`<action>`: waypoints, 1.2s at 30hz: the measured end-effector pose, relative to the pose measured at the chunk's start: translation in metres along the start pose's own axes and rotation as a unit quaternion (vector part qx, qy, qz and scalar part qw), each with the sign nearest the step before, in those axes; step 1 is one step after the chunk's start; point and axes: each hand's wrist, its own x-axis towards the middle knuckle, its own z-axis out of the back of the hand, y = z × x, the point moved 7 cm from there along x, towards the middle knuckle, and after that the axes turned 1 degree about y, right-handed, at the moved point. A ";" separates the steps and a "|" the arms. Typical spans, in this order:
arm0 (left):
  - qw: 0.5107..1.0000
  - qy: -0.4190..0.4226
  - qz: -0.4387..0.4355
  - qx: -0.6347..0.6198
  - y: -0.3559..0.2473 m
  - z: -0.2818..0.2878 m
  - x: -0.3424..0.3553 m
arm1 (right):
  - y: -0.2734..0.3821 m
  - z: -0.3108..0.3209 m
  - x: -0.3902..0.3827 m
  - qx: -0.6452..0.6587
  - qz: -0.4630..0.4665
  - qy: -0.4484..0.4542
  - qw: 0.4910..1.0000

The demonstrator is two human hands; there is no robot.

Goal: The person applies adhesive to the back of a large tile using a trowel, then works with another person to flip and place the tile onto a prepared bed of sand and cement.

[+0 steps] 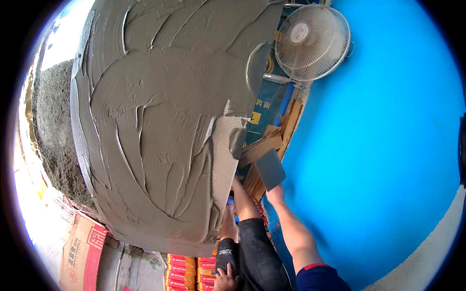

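Observation:
My right hand is closed on a trowel, its flat grey blade tilted up just right of a large slab. Wet grey mortar covers most of the slab in curved ridges. Near the slab's lower right edge a pale, dimpled patch of its surface shows bare, with a dab of mortar at its side. My left hand lies on my dark-clad leg with its fingers spread, holding nothing. The trowel's handle is mostly hidden by my right hand.
A round caged fan stands beyond the trowel, against a bright blue surface. Cardboard pieces lie beside the slab. At lower left stands a carton, and stacked red and yellow packs are near my left hand.

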 end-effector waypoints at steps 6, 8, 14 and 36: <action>0.999 -0.032 0.006 -0.013 0.001 0.012 -0.009 | 0.154 0.111 -0.022 0.102 0.179 -0.176 0.963; 0.999 -0.039 -0.004 -0.005 -0.003 0.019 -0.005 | 0.195 0.160 0.004 0.109 0.205 -0.199 0.952; 0.993 -0.101 -0.045 0.040 -0.003 0.011 -0.010 | 0.243 0.196 0.115 0.104 0.239 0.014 0.965; 0.996 0.068 0.059 -0.014 -0.002 0.010 0.005 | 0.174 0.148 0.049 -0.146 0.232 -0.011 0.962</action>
